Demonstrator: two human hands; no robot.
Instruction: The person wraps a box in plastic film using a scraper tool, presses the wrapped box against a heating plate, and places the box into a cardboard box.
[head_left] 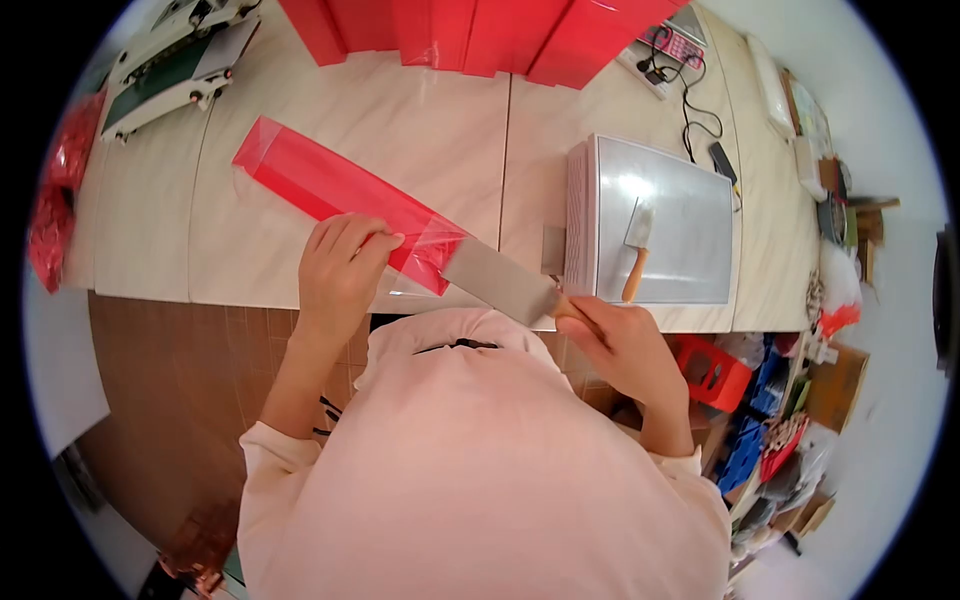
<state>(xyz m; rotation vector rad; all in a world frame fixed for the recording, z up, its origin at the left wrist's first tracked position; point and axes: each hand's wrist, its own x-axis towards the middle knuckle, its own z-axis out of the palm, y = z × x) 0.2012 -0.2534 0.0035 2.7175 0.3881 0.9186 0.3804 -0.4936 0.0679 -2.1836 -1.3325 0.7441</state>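
Pinching the clear film (pixel 438 238) between thumb and bent fingers, as it appears, our left hand (pixel 345 265) rests along the near side of the red box (pixel 340 185), probably to steady both. Our right hand (pixel 632 350) is wrapped around the wooden handle (pixel 573 306) of a broad metal blade (pixel 500 282); we judge that this rear grip keeps the fingers off the metal. The blade's front meets the film at the box's right end; whether it sits over or under the film, we cannot tell. We find the box lying diagonally on the pale surface (pixel 400 110), this end toward the right hand, presumably for access. To its right stands a metal-topped unit (pixel 690 235). On it lies a smaller blade (pixel 641 228) with an orange handle, apparently within reach. Beyond, we see more red boxes (pixel 450 35) and a black cable (pixel 688 120).
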